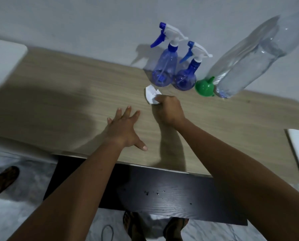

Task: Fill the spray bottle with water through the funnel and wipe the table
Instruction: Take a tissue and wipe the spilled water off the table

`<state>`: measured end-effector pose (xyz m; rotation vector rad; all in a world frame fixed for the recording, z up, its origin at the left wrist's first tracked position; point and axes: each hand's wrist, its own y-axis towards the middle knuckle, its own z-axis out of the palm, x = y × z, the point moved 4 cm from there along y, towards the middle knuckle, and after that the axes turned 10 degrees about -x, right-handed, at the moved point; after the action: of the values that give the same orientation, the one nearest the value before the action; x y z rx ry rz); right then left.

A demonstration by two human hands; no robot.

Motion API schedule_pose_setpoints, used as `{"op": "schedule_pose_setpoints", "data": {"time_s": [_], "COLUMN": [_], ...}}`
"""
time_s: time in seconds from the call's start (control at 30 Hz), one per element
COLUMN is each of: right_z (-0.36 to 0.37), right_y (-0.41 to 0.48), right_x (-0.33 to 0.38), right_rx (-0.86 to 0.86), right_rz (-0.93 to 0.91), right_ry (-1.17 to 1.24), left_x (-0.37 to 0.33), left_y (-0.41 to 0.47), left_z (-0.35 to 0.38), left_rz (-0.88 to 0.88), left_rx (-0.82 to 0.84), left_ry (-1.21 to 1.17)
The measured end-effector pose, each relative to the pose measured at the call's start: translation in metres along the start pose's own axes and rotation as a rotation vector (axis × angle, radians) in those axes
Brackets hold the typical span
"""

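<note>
Right hand: the right hand (pixel 168 108) is curling tight around a crumpled white paper tissue (pixel 151 95) and pressing it down on the light brown wooden table (pixel 75 94).
Left hand: the left hand (pixel 123 126) is lying flat on the table with its fingers (pixel 127 110) spread wide apart, holding nothing. It is sitting near the right hand, a little closer to the person.
Tissue: the tissue is sticking out of the far left side of the right fist.
Spray bottles: two see-through blue plastic spray bottles with white and blue trigger tops are standing upright just past the right hand, by the wall. The taller spray bottle (pixel 164 66) is touching the shorter spray bottle (pixel 187 75), which is standing on its right. Both tops are screwed on.
Funnel: a small green plastic funnel (pixel 204 87) is sitting mouth down on the table, just right of the shorter spray bottle and past the right hand.
Water bottle: a big clear plastic water bottle (pixel 246 66) is standing just right of the funnel, with water showing inside it.
Feet: two feet in dark sandals (pixel 134 226) are standing on the pale floor below the arms.
Dark shelf: a dark brown wooden board (pixel 162 192) is showing under the table edge, beneath both arms.
</note>
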<state>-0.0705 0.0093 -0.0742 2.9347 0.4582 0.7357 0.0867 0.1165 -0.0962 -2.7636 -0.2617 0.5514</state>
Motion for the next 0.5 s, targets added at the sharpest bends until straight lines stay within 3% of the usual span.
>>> {"op": "schedule_pose_setpoints", "data": {"time_s": [0.13,0.3,0.5], "right_z": [0.002,0.039,0.04], "right_y": [0.001,-0.001,0.0], "right_x": [0.006,0.018,0.007], "right_rx": [-0.163,0.168,0.171], "right_rz": [0.085,-0.038,-0.104], "right_ry": [0.061,-0.095,-0.099], "left_x": [0.0,0.001,0.0], "left_y": [0.0,-0.001,0.0], "left_z": [0.0,0.001,0.001], "left_rz": [0.003,0.006,-0.004], "left_rx": [-0.001,-0.011,-0.011], "left_ry": [-0.002,-0.001,0.0]}}
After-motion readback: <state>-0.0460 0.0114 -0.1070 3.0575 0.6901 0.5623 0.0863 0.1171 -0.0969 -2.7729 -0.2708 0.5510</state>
